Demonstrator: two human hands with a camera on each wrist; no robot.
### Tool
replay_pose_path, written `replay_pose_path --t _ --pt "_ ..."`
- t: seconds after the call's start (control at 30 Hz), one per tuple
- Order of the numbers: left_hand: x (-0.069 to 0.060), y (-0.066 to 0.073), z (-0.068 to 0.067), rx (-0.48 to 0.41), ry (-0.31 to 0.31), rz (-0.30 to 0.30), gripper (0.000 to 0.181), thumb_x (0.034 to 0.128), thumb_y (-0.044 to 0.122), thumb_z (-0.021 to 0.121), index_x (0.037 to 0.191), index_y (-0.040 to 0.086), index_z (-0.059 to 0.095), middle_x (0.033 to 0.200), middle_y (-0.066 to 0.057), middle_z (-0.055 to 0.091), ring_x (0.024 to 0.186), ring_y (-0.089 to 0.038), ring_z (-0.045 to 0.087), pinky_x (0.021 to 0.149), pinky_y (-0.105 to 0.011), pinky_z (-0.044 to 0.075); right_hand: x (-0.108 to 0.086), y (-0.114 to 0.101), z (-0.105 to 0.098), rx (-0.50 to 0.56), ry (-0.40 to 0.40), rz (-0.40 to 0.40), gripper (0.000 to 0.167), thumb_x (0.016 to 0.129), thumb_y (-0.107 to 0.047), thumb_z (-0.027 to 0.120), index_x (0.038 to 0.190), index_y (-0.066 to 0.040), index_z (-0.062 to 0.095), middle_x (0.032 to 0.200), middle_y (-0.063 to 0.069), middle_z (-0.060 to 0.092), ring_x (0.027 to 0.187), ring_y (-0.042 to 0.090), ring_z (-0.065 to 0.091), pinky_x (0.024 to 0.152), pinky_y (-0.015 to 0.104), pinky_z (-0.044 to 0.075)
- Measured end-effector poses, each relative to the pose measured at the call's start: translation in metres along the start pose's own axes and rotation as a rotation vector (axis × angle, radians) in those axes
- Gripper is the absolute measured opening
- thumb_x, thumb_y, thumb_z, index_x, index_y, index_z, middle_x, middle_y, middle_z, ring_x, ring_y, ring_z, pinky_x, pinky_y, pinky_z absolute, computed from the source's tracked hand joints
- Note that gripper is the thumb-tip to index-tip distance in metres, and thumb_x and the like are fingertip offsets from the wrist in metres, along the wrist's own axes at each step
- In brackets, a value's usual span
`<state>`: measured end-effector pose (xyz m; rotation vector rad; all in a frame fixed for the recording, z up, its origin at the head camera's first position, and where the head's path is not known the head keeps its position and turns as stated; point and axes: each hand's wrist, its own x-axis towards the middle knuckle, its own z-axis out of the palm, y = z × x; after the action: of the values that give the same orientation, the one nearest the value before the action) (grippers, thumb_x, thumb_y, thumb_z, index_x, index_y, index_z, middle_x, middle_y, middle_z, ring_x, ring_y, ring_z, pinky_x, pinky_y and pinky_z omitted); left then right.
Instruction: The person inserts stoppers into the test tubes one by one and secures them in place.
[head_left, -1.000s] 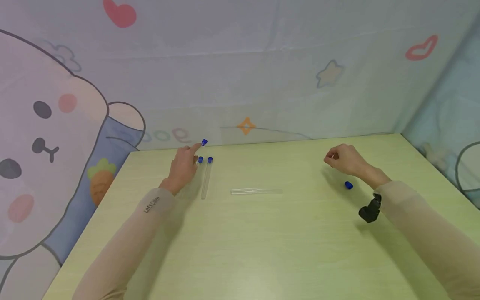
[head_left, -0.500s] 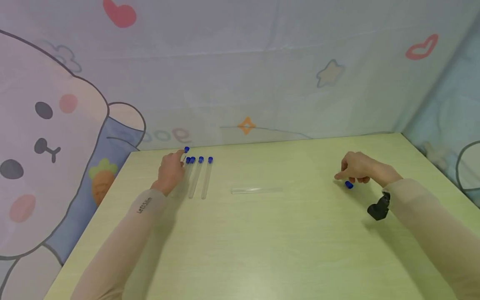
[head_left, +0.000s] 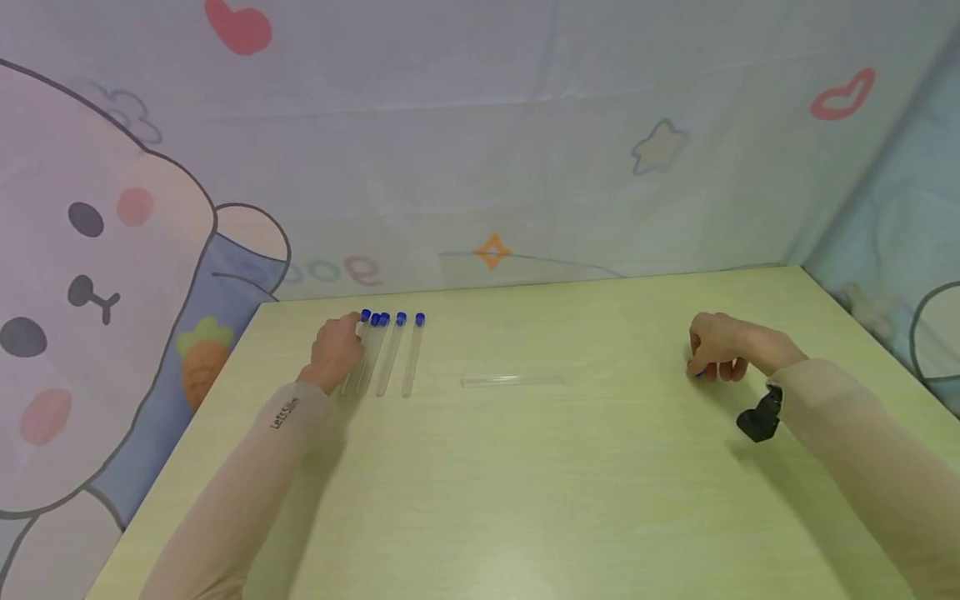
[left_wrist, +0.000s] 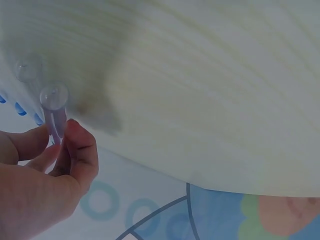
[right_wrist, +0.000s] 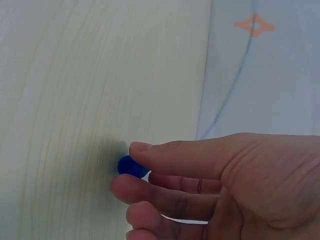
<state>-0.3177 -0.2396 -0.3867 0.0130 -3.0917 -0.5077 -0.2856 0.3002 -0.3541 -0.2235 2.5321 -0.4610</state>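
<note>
At the left end of a row of clear test tubes [head_left: 412, 360] with blue caps, my left hand [head_left: 336, 346] pinches one capped test tube [left_wrist: 54, 100] between thumb and fingers. That tube's rounded bottom faces the camera in the left wrist view. Over on the right, my right hand [head_left: 723, 343] has its thumb and index finger on a loose blue cap [right_wrist: 132, 166] at the table surface. The hand hides most of this cap in the head view. An uncapped test tube [head_left: 512, 381] lies crosswise near the middle of the table.
The pale wooden table [head_left: 510, 500] ends at the back against a printed cloth [head_left: 570, 183] with a cartoon bear. Below my right sleeve shows a black wrist camera [head_left: 760, 419]. The capped tubes lie close together, side by side.
My left hand has moved left and lowered its capped tube beside the others. My right hand has come down and right onto the loose cap and now pinches it.
</note>
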Motion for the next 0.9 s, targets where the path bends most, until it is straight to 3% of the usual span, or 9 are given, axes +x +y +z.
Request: replay_pose_path --t 0.37,0.63,0.9 --pt "0.0028 -0.0037 0.0043 -0.009 0.001 0.000 0.045 0.0968 0.002 0.041 0.141 -0.004 0.041 0.136 -0.032 0.049 0.121 -0.047 0.052 0.099 -0.057 0.045 0.0022 -0.0011 0.0008 0.018 0.017 -0.032 0.011 0.086 -0.009 0.068 0.081 0.000 0.063 0.065 0.004 0.061 0.052 0.012 0.047 0.047 0.024 0.043" --pt "0.0032 -0.0036 0.0048 0.021 -0.010 0.009 0.045 0.0971 0.003 0.040 0.141 -0.003 0.041 0.139 -0.031 0.047 0.124 -0.048 0.049 0.099 -0.057 0.044 0.0018 -0.0051 0.0005 0.005 0.071 -0.042 0.010 0.085 -0.007 0.069 0.082 0.002 0.065 0.066 0.006 0.063 0.056 0.015 0.054 0.050 0.027 0.049" --pt "0.0021 -0.0044 0.0085 0.011 -0.040 -0.007 0.045 0.0981 0.005 0.040 0.143 -0.003 0.039 0.139 -0.032 0.044 0.128 -0.048 0.044 0.102 -0.058 0.041 0.0011 -0.0055 0.0011 0.007 0.082 -0.061 0.010 0.085 -0.006 0.070 0.083 0.002 0.065 0.065 0.005 0.063 0.055 0.014 0.053 0.050 0.027 0.048"
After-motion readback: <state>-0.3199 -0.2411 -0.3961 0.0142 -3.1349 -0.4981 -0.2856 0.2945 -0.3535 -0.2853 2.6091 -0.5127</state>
